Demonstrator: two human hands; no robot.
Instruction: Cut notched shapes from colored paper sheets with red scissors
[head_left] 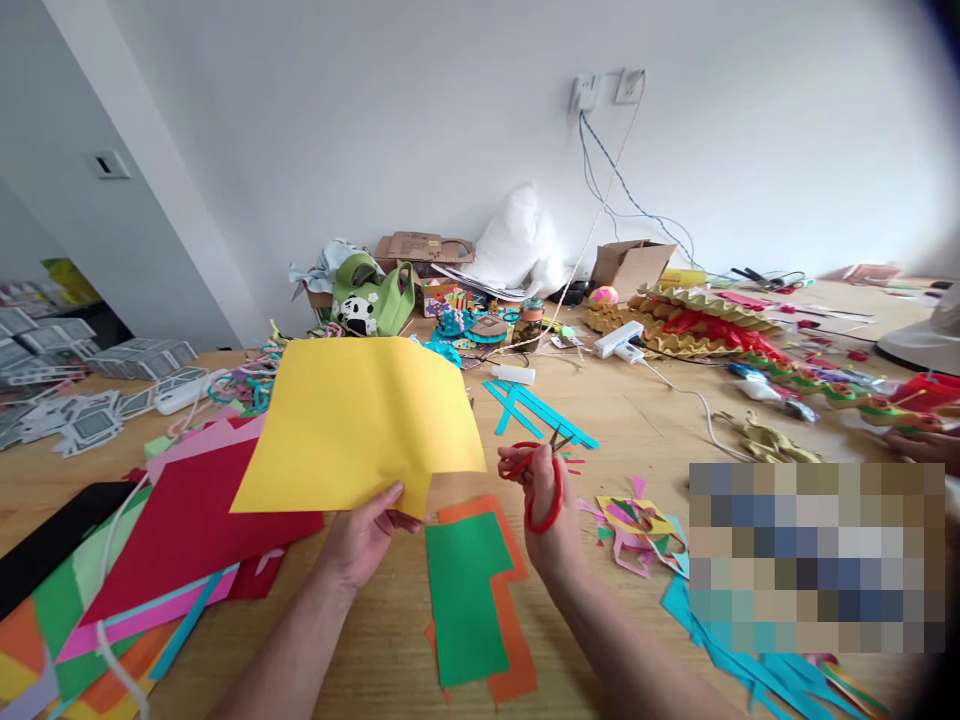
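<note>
My left hand [373, 532] pinches the lower edge of a yellow paper sheet [360, 420], thumb on top. The sheet is raised above the table, and a piece is cut out of its lower right corner. In my right hand [553, 520] are red-handled scissors [556, 495], their short blades pointing up and away, apart from the sheet. Between my forearms a green paper piece [466, 600] lies on orange paper [517, 640]; both have stepped outlines. Blue paper strips [536, 410] lie on the table beyond the scissors.
Coloured paper [202, 520] is piled at the left. Paper scraps [634, 525] and blue strips [750, 660] lie at the right. A green panda bag [375, 295], a jar [528, 325] and a power strip [619, 338] stand further back. Another person's hand [926, 445] shows at the right edge.
</note>
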